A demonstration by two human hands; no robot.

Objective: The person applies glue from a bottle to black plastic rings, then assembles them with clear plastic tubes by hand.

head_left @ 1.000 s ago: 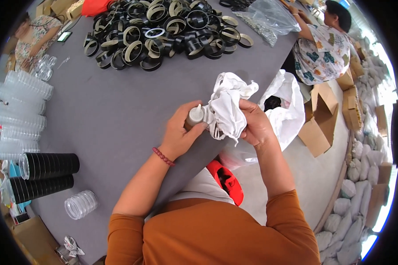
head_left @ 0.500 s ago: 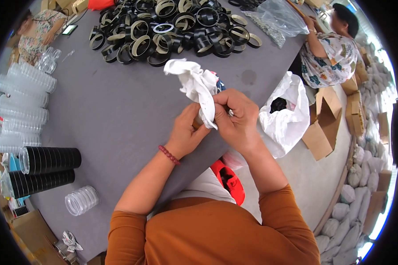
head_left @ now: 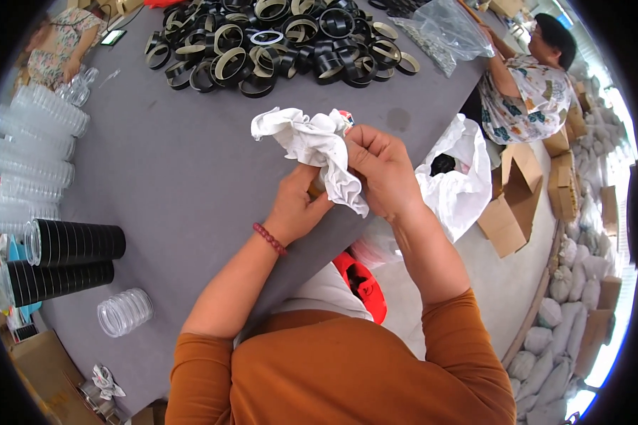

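Both my hands are in front of me over the grey table (head_left: 191, 177). A crumpled white cloth (head_left: 312, 142) hangs from my right hand (head_left: 388, 173), whose fingers are pinched on it. My left hand (head_left: 294, 202), below a dark red bead bracelet, is closed on a yellowish item (head_left: 317, 188) mostly covered by the cloth; its kind cannot be made out. A small red and blue printed piece (head_left: 346, 119) peeks out behind the cloth near my right fingers. The cloth lies against the fingertips of my left hand.
Many black rings (head_left: 276, 46) are heaped at the far side. Stacks of clear plastic lids (head_left: 32, 163), black-wrapped stacks (head_left: 78, 242) and clear rings (head_left: 125, 312) stand at left. A white bag (head_left: 464, 184) and open carton (head_left: 514, 205) are at right. A co-worker (head_left: 528, 92) sits far right, another person far left.
The cloth has spread wider and sagged lower, its loose end now further left. My right hand has turned slightly around it. The left hand keeps almost the same place.
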